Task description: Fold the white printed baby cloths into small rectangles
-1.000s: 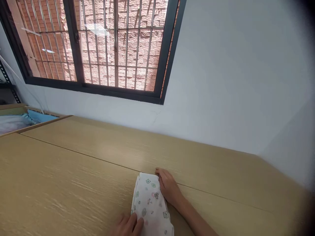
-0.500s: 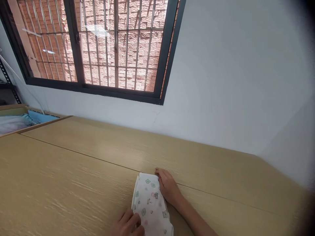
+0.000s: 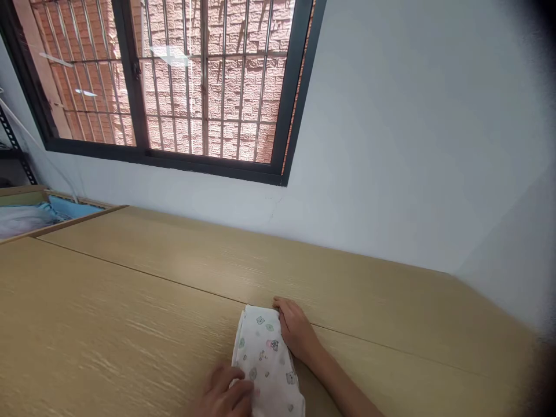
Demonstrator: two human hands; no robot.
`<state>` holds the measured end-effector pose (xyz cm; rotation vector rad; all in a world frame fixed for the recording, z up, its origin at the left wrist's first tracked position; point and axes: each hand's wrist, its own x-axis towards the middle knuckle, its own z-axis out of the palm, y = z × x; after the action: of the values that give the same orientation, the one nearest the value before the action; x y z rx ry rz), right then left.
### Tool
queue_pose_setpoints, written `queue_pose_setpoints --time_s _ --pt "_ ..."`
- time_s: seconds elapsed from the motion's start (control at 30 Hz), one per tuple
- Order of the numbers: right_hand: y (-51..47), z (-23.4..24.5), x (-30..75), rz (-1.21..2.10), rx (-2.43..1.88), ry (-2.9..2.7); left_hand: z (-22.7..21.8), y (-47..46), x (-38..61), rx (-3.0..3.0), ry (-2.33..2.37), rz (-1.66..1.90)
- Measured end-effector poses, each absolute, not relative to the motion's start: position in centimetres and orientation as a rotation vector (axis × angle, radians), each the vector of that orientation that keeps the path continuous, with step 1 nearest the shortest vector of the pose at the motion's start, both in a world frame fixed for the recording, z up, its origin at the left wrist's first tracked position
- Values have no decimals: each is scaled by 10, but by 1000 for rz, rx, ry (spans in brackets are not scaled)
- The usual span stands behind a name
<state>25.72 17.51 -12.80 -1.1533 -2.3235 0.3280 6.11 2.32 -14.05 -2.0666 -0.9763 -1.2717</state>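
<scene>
A folded white cloth [image 3: 270, 362] printed with small green and grey bears lies lengthwise on the wooden surface, its several layers showing along the left edge. My right hand [image 3: 297, 329] grips the cloth's upper right edge, fingers together and bent round the corner. At the lower left, my left hand [image 3: 226, 392] rests with bent, slightly parted fingers, their tips touching the top of the cloth near its left edge. The cloth's near end runs out of view at the bottom.
A pale wooden surface [image 3: 130, 301] with a long seam reaches to the white wall [image 3: 391, 145]. An open compartment at the left holds blue and whitish fabric [image 3: 72, 207]. Above stands a dark-framed window [image 3: 208, 165] with bars; a black metal rack [image 3: 15, 142] is at far left.
My left hand has shifted slightly, its fingers reaching a little farther right over the cloth. My right hand and the cloth stay almost where they were.
</scene>
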Motion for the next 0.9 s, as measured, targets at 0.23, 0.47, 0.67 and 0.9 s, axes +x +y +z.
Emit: queue_pose_setpoints --time_s 0.23,0.47,0.67,0.9 --pt "175 -127 258 323 -1144 -2329 -161 23 56 -2129 -1048 -1185" --pt "176 -129 258 309 -1122 -2324 -160 18 50 -2303 -1161 -992" --pt "175 -128 258 307 -1108 -2321 -154 15 41 -2397 -1210 -843" --pt "174 -129 258 302 -1098 -2317 -154 14 39 -2414 -1193 -844"
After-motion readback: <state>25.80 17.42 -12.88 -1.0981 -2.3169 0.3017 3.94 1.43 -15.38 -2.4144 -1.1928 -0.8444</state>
